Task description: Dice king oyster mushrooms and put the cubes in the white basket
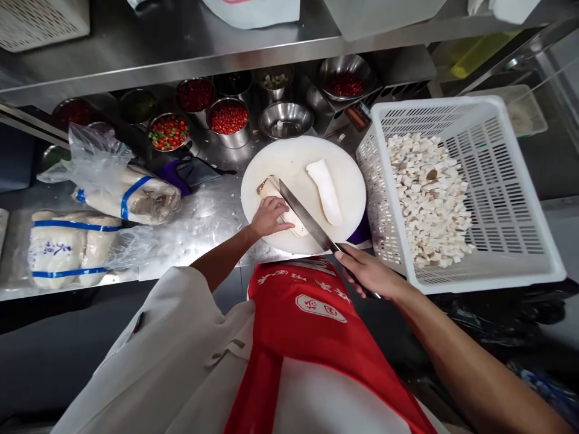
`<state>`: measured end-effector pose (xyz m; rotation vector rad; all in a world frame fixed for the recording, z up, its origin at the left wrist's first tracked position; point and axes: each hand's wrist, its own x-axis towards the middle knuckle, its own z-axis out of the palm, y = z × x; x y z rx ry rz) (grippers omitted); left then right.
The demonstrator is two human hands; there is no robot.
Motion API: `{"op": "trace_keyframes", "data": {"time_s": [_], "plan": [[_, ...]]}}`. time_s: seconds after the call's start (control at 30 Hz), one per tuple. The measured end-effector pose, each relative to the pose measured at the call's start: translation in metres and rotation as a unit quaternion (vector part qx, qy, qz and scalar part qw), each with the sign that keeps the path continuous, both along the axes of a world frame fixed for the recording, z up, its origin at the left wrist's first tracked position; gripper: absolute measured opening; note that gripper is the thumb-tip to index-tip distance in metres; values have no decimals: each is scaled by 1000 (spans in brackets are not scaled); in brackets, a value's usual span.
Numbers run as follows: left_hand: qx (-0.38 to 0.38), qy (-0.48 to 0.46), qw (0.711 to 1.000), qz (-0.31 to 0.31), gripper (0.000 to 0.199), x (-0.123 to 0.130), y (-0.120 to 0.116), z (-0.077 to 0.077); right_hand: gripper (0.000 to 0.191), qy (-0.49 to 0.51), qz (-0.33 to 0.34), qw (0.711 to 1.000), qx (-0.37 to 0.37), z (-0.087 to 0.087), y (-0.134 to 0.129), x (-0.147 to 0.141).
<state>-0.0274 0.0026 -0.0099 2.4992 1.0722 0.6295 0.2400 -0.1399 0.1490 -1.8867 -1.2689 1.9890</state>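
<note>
- Left hand (pixel 270 216): resting palm-down on a pale mushroom stem (pixel 277 196) at the left part of the round white cutting board (pixel 348 181), fingers curled over it and pinning it flat. The fingertips are lying just beside the blade; tucking them back, knuckles forward, is the safer way to be guiding the cut.
- Right hand (pixel 368 271): closed around the handle of a long knife (pixel 304 216), whose blade is running diagonally up-left across the board and touching the held piece.
- Piece being cut: lying at the board's left, under the left hand, with its brownish end pointing up-left. Cutting it well, in my judgement, is calling for even spacing, so the pieces match the cubes already cut.
- Second stem (pixel 324 191): lying whole on the same board, right of the blade and apart from it, so it is not crowding the stroke.
- White slotted basket (pixel 520 181): standing just right of the board, holding a heap of white cubes (pixel 429 199).
- Stainless tabletop (pixel 203 217): carrying the board; a purple cloth is showing at the board's lower right edge, seemingly beneath it, which is probably helping against sliding.
- Plastic bags of more pale stems (pixel 113 187): lying at the left, well apart from the board.
- Steel bowls of chopped red and green peppers (pixel 168 131): standing behind the board, under a shelf.
</note>
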Motion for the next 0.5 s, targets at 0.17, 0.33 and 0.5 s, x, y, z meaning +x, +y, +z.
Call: {"op": "trace_keyframes", "data": {"time_s": [0.17,0.33,0.5], "plan": [[-3,-7,1000,-10,54,0,0,2,55,-24,24,992,126,-44,4,-18],[-7,-5,1000,-6,52,-2,-7,6,56,-67,28,980,187,-45,0,-19],[8,-20,1000,6,36,-18,1,9,56,-82,44,972,215,-19,3,-21]]}}
